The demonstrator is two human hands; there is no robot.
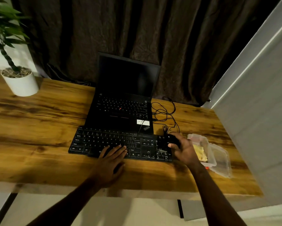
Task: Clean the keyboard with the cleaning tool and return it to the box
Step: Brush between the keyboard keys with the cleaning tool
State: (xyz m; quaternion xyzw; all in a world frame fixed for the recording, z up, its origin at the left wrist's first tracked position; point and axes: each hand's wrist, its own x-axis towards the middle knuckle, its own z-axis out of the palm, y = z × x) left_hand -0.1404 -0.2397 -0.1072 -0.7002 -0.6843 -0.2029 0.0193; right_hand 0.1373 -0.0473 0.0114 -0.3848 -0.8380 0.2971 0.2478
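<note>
Head view, looking down on a wooden desk (39, 128). A black keyboard (104, 141) is laid flat in front of an open laptop (125, 101). The left hand (111, 158) is spread flat with fingers straight and is pressed on the lower middle keys, grasping nothing. The right hand (184, 150) is curled round a small dark tool (170, 139), which is held over the right end of the keyboard, by the number pad (its shape is lost in the dim light, so it is only judged to be the cleaning tool). A clear box (202, 144) is set just to the right of that hand, with its lid (221, 160) lying open beside it and something yellow (200, 154) inside.

The task is judged to be in its cleaning stage: the tool is out of the box and at the keys. How much has been cleaned cannot be told. The tool is not yet returned to the box.

Counted: two hands, one keyboard, one laptop, one tool, one box, one lid, one tangled cable (166, 111), one potted plant (19, 82).
</note>
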